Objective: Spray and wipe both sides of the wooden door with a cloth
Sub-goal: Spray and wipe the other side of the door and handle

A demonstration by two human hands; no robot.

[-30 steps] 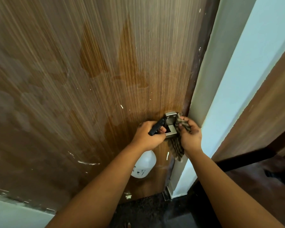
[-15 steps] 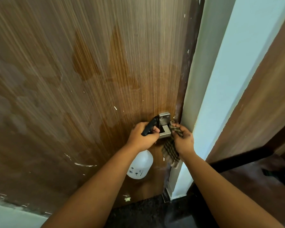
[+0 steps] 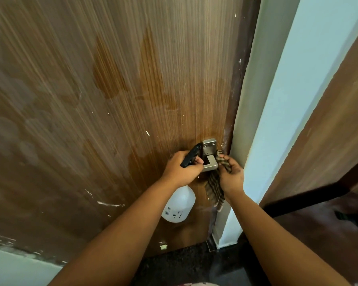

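The brown wooden door (image 3: 116,104) fills the left and middle, with darker wet patches above and around its metal handle (image 3: 209,156). My left hand (image 3: 181,171) grips the black head of a white spray bottle (image 3: 178,206), which hangs below the fist, right beside the handle. My right hand (image 3: 232,175) holds a brown checked cloth (image 3: 214,189) bunched against the handle's right side and the door's edge; the cloth's loose end hangs down under the hand.
A pale door frame and wall edge (image 3: 277,120) run up right of the door. Another brown panel (image 3: 335,124) stands at far right above a dark floor (image 3: 318,234). A dark object (image 3: 351,216) lies on the floor at right.
The view has shifted a little to the right and both hands have dropped slightly. The right hand has slid the cloth from over the handle to its right side.
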